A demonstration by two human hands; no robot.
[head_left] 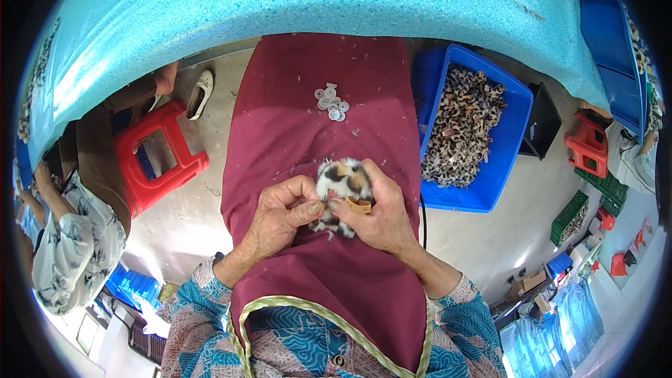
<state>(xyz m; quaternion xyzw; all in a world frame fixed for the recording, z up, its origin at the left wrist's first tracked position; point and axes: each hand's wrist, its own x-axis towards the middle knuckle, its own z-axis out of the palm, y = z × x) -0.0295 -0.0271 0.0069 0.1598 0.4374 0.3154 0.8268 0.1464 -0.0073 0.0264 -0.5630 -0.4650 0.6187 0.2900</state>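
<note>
Above my lap, both hands hold a small fluffy plush piece, white with black and orange-brown patches. My left hand is closed, its thumb and forefinger pinching the plush near an opening with some pink showing. My right hand wraps round the other side, its thumb pressed to the same spot. A tan band sits at the right thumb; whether it is worn on the thumb or part of the plush I cannot tell. Farther up the dark red apron lies a loose group of white plastic discs.
A table with a turquoise cover spans the far side. On the right, a blue bin holds many patterned plush pieces. Red stools stand to either side. Another person in a patterned sleeve sits at the left.
</note>
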